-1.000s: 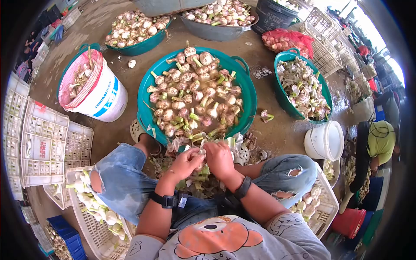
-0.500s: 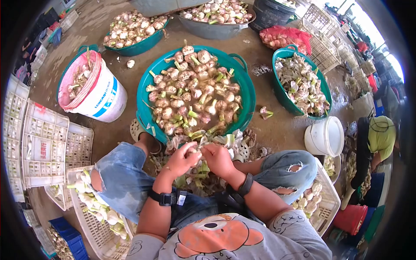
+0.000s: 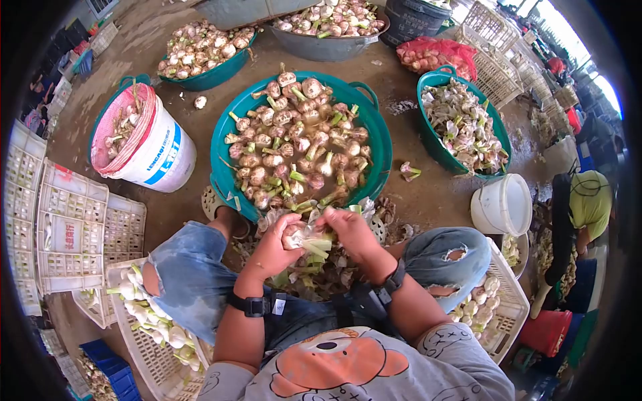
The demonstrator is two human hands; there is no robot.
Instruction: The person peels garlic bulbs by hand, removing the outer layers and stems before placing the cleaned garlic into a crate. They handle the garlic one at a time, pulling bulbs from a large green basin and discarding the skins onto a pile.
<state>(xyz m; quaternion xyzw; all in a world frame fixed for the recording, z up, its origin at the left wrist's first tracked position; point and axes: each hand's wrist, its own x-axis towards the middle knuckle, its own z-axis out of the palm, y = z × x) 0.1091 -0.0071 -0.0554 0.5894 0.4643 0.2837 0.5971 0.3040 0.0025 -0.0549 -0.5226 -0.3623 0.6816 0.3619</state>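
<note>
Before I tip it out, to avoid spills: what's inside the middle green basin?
The green basin holds garlic bulbs in brownish water; bulbs and water hide its bottom.

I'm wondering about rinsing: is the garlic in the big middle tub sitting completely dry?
No, brownish water shows between the garlic bulbs in the big tub.

The person's left hand point(image 3: 271, 248) is holding a round white garlic bulb point(image 3: 293, 240) with a pale green stalk point(image 3: 317, 247). The right hand point(image 3: 354, 232) is curling its fingers close by. In front, a big round green plastic tub point(image 3: 381, 144) is holding lots of dirty brown-and-white garlic point(image 3: 281, 117). A white plastic bucket with blue printing point(image 3: 160, 150) is standing on the left. A person in a yellow-green shirt point(image 3: 590, 204) is bending down on the far right.
</note>
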